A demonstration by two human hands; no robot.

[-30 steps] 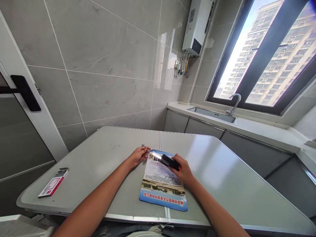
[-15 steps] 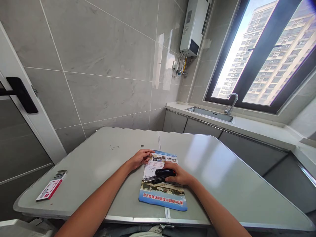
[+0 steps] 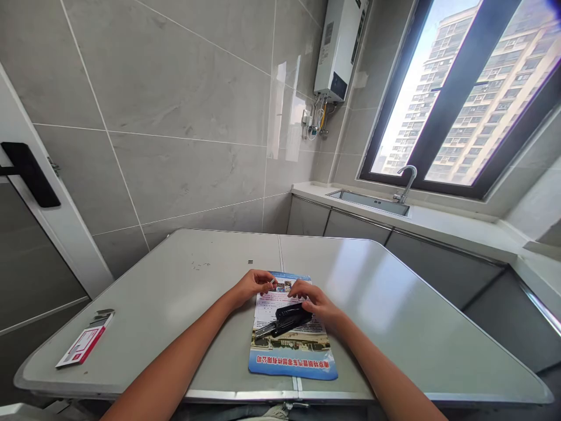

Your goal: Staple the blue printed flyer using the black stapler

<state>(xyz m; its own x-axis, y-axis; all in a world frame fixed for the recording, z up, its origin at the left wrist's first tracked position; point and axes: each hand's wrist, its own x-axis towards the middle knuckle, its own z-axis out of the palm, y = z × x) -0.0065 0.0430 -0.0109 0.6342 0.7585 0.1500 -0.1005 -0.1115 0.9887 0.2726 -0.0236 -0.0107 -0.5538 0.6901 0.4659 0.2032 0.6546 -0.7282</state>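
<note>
Black stapler (image 3: 284,320) lies across the leaflet (image 3: 293,354) near the table's (image 3: 394,304) front edge, with bare tabletop on either side. Right hand (image 3: 316,302) rests loose at its rear, clasping nothing; left hand (image 3: 253,285) bunches its fingertips at the leaflet's top edge, grip indiscernible. 1 red box (image 3: 82,346) lies near the left rim.

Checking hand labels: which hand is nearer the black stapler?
Right. The right hand is at the stapler's right end; the left hand is apart from it, at the flyer's top-left corner.
</note>
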